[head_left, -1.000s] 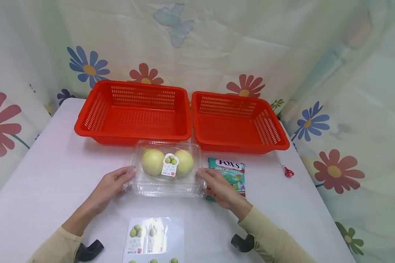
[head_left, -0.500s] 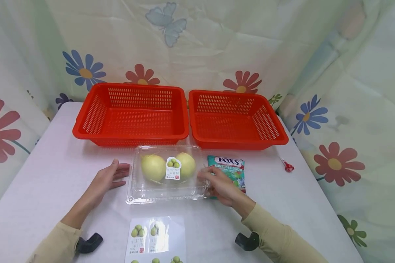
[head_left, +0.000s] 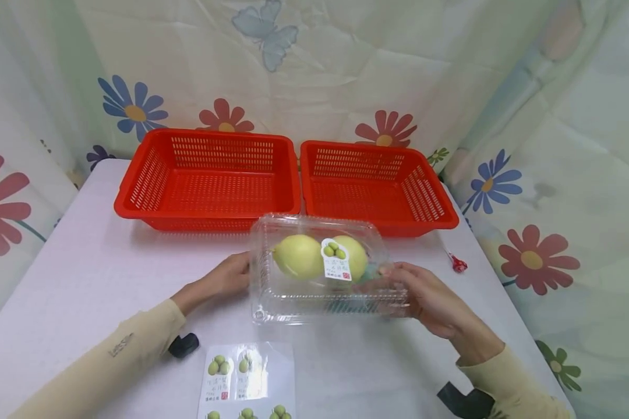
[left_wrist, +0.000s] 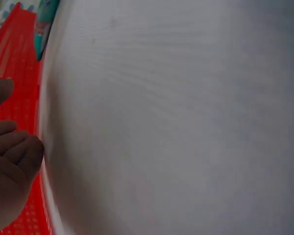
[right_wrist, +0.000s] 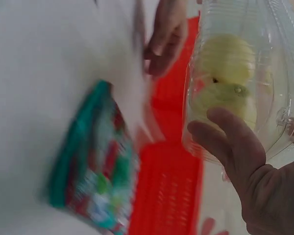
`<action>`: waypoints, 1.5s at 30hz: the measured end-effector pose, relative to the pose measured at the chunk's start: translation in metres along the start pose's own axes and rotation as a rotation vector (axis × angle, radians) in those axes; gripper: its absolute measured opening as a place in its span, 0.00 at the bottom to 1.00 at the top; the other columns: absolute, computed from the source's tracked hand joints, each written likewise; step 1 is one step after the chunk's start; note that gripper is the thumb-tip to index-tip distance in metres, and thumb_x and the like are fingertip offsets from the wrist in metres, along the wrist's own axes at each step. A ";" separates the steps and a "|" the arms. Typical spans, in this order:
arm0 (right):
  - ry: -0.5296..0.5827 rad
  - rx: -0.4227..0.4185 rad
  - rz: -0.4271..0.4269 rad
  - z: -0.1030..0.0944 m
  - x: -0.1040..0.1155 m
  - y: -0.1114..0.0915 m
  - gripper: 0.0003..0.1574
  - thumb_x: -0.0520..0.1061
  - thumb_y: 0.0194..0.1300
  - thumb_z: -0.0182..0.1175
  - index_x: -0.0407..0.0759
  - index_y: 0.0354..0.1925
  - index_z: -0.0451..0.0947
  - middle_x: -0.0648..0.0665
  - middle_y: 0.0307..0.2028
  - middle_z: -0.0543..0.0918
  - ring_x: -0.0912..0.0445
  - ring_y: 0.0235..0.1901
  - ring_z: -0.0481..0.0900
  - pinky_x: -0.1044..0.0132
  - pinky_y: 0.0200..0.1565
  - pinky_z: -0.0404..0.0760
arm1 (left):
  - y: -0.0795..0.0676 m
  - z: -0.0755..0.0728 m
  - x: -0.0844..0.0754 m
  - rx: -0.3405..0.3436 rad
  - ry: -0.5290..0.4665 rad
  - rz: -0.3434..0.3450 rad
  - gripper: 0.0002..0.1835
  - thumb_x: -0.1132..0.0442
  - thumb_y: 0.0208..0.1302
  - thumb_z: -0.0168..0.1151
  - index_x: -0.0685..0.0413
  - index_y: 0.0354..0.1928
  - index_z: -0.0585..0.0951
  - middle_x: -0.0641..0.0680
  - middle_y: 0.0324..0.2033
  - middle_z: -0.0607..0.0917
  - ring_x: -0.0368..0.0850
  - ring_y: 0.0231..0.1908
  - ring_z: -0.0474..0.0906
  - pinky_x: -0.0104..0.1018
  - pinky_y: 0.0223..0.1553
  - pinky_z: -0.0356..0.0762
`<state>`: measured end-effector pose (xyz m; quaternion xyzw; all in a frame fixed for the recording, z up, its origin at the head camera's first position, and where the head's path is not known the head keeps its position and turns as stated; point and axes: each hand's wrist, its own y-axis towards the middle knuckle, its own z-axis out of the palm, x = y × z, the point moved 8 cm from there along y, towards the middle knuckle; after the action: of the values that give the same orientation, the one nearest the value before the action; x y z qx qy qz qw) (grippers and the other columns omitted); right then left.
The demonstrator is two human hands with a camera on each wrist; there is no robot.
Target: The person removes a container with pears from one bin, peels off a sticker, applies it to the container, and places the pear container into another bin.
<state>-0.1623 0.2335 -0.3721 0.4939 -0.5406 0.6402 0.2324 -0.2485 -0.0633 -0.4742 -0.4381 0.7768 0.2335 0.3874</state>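
Observation:
My right hand [head_left: 430,299] grips the right end of a clear plastic clamshell box [head_left: 299,299], thumb on the lid and fingers underneath in the right wrist view. Two yellow-green pears [head_left: 296,256] lie inside, and a white label [head_left: 336,261] with a pear picture is on the lid. The box is raised over a teal bag of Fox's mints [right_wrist: 103,166], which shows only faintly through the plastic in the head view. My left hand [head_left: 230,276] is at the box's left edge, fingertips hidden there; in the left wrist view its fingers [left_wrist: 14,147] curl loosely around nothing.
Two red baskets [head_left: 209,216] stand side by side at the back of the white-covered table [head_left: 110,279]. A sheet of pear labels [head_left: 280,378] lies at the front. On the right is a red-wrapped lollipop [head_left: 458,265]. A flowered curtain [head_left: 325,70] surrounds the table.
My left hand has let go of the box, then moved right toward its left edge. My right hand has carried the box right and up, over the mint bag.

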 end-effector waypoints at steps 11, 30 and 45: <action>0.228 -0.130 -0.048 -0.075 0.075 0.011 0.21 0.53 0.71 0.53 0.54 0.58 0.60 0.57 0.44 0.84 0.56 0.44 0.86 0.58 0.43 0.85 | 0.097 0.045 -0.045 -0.203 -0.237 0.059 0.36 0.55 0.64 0.65 0.38 0.71 0.60 0.47 0.64 0.70 0.47 0.64 0.68 0.46 0.62 0.73; 0.451 -0.229 0.115 -0.145 0.059 0.132 0.27 0.57 0.67 0.58 0.63 0.61 0.61 0.56 0.58 0.68 0.57 0.55 0.74 0.59 0.54 0.80 | 0.116 0.047 -0.048 -0.451 -0.081 0.068 0.26 0.56 0.63 0.64 0.45 0.63 0.72 0.47 0.57 0.79 0.43 0.61 0.71 0.43 0.66 0.66; 0.451 -0.286 0.262 -0.174 0.025 0.144 0.27 0.53 0.63 0.64 0.59 0.57 0.65 0.54 0.59 0.74 0.54 0.59 0.76 0.57 0.56 0.79 | 0.113 0.047 -0.046 -0.469 -0.089 0.098 0.31 0.58 0.63 0.64 0.42 0.67 0.67 0.47 0.59 0.78 0.44 0.63 0.70 0.52 0.71 0.55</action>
<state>-0.3586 0.3436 -0.4042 0.2274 -0.6193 0.6756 0.3292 -0.3131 0.0501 -0.4624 -0.4671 0.7039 0.4450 0.2973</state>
